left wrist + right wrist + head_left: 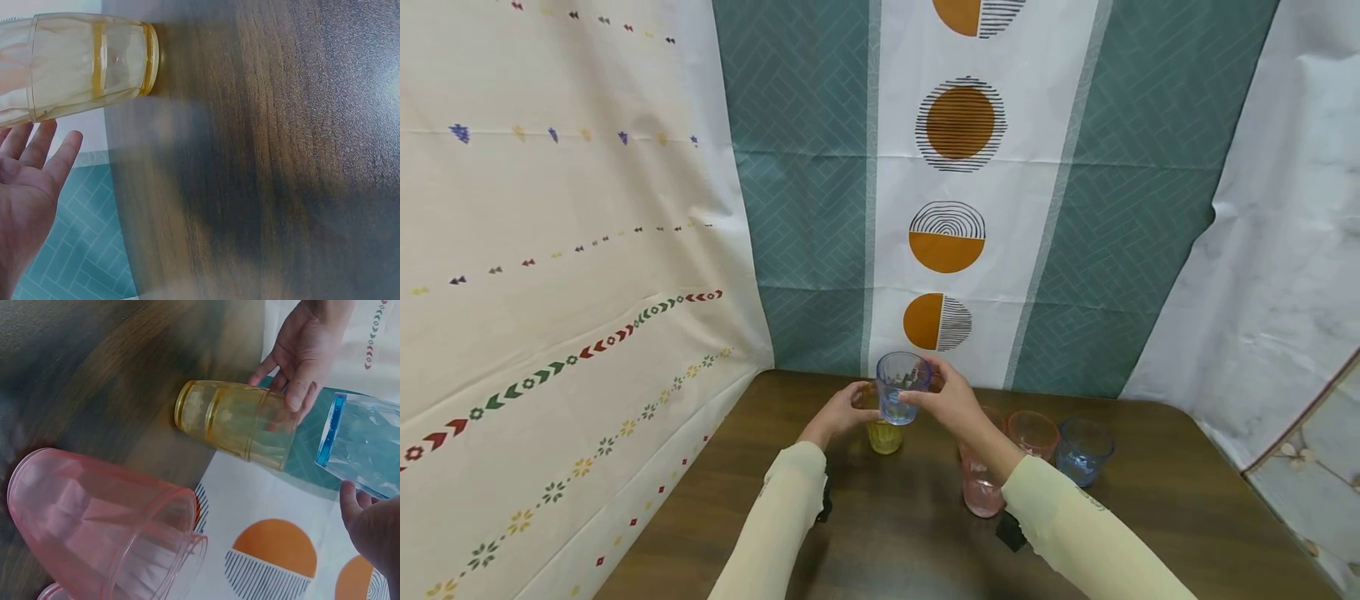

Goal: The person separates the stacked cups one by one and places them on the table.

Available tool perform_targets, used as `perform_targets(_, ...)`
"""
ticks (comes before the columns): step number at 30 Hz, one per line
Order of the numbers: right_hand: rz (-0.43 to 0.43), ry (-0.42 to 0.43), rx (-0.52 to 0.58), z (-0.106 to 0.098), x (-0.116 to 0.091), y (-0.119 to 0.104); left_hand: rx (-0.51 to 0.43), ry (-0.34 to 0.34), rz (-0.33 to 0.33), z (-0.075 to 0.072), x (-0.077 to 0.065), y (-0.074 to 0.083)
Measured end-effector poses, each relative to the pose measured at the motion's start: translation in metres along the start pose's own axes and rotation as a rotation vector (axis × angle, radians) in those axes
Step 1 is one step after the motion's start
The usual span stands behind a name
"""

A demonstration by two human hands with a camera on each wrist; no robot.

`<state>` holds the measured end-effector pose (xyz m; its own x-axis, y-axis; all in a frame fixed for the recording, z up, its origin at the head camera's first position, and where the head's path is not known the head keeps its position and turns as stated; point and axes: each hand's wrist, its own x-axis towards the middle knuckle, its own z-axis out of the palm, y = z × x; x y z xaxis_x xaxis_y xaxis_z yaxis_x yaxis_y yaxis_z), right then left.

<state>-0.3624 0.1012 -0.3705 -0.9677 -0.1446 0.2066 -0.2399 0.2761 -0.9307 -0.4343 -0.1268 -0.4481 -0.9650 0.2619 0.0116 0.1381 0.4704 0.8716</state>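
A clear blue cup (901, 392) is held up above the table by my right hand (953, 407), thumb on the near side. In the right wrist view, that blue cup (362, 444) is tilted by the camera angle, its base facing the yellow cups. My left hand (837, 417) grips the upper part of a yellow cup stack (885, 437) standing on the table. One yellow cup (234, 422) appears nested in another, with the left thumb (301, 387) on its near side. Some left fingers (61, 156) stretch out beside the glass.
To the right, a nested stack of pink cups (981, 492) stands partly behind my right forearm. Another pink cup (1033, 432) and a second blue cup (1082, 454) stand farther right. The brown wooden table (895, 533) meets hanging cloths (805, 250) at the back.
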Motion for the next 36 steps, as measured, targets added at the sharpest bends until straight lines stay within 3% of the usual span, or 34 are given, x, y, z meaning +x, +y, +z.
perform_targets(15, 0.005, -0.006, -0.038, -0.034, -0.026, 0.001, -0.043, -0.006, 0.002, 0.000, 0.000, -0.002)
perform_targets(31, -0.020, -0.054, 0.100, -0.064, -0.056, 0.014, -0.054, -0.013, 0.021, 0.001, 0.001, -0.005)
perform_targets(36, -0.028, -0.044, 0.053, -0.077, -0.064, 0.019, -0.075, -0.012, 0.022, 0.001, 0.002, -0.005)
